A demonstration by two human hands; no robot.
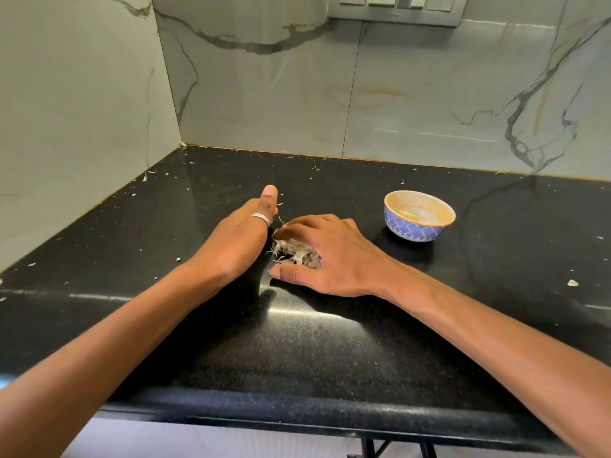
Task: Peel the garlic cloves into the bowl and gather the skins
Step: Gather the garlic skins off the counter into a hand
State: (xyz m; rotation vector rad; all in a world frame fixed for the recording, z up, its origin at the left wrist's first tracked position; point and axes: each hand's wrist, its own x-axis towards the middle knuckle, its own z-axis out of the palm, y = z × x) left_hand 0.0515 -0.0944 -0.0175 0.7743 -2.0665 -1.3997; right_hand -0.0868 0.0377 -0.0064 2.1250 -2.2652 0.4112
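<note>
Black stone surface (pixel 330 352) in a marble-walled corner, flecked with stray bits. My left hand (pixel 238 239) stands on edge, thumb up, gripping nothing: a wall. My right hand (pixel 334 259) lies spread, fingers (pixel 291 226) loosely cupped over the skins (pixel 294 252), not clenched. The heap sits between my palms, so I judge the next push runs right to left. The bowl (pixel 418 216), well to the right, holds a pale clove (pixel 408 214). One flake (pixel 572 283) lies far right, nearer my right hand.
</note>
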